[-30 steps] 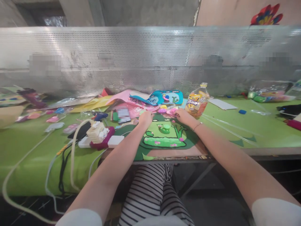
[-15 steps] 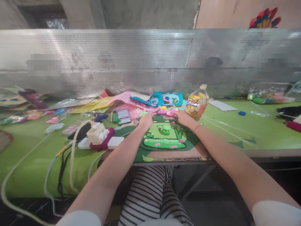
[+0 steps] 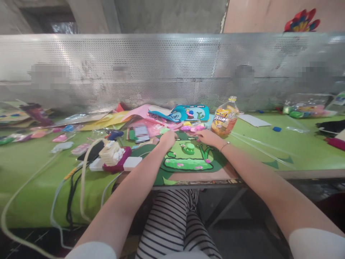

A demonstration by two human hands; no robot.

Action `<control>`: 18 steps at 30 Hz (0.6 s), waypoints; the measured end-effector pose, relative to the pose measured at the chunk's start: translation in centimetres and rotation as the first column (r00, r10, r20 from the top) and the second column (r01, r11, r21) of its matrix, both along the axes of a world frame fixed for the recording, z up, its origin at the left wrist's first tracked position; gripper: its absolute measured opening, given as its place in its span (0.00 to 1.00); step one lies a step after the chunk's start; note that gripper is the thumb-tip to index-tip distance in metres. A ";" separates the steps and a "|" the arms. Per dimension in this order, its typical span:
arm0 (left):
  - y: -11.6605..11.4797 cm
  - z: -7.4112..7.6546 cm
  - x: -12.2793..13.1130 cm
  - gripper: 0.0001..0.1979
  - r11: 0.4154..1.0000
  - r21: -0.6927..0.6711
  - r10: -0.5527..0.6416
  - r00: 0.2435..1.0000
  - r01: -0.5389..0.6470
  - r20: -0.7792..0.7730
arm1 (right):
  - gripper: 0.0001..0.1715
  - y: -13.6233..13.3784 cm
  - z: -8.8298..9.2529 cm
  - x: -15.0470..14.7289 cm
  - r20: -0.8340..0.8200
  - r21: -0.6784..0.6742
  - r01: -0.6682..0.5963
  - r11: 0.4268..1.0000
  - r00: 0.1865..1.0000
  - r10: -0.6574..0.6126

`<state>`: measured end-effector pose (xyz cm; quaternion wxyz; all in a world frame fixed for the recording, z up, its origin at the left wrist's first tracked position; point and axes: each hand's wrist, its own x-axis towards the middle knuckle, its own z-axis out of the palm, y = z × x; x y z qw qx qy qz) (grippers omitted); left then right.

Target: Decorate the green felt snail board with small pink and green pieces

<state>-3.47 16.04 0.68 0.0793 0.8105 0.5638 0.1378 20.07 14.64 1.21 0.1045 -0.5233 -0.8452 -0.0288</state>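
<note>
A green clay picture (image 3: 188, 164) lies flat on the table before me. It has a dark green border, a raised green snail-like figure (image 3: 188, 148), a green plant (image 3: 205, 154) and pink flowers. My left hand (image 3: 168, 138) rests at its upper left edge, fingers curled in; whatever they hold is hidden. At the upper right edge my right hand (image 3: 207, 137) has its fingertips pinched together over the picture; anything between them is too small to make out. Just beyond it lies a lump of pink clay (image 3: 199, 127), beside a yellow and pink piece (image 3: 185, 126).
Blue clay pictures (image 3: 198, 114) and coloured sheets (image 3: 134, 114) lie behind. A bottle of orange liquid (image 3: 225, 117) stands to the right. A phone (image 3: 141, 134), a tissue-filled basket (image 3: 111, 154), cables (image 3: 83, 187) and clay packets (image 3: 61, 137) are on the left. A perforated metal panel (image 3: 161, 68) borders the back.
My right hand has drawn slightly left and toward me, away from the pink clay, which now shows more fully. My left hand has barely moved.
</note>
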 end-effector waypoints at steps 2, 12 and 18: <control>0.0 0.0 0.0 0.23 1.000 0.003 -0.002 1.000 0.002 -0.010 | 0.19 -0.1 0.1 0.0 0.023 0.000 -0.007 1.000 1.000 0.007; -0.3 0.1 0.1 0.23 0.999 0.052 0.002 0.999 0.001 -0.054 | 0.21 0.0 0.0 0.1 0.022 -0.044 -0.035 0.998 0.999 0.036; -0.2 0.1 0.1 0.26 0.995 0.069 -0.070 0.994 0.076 -0.088 | 0.20 0.0 0.0 0.0 0.036 -0.052 -0.027 0.998 0.999 0.029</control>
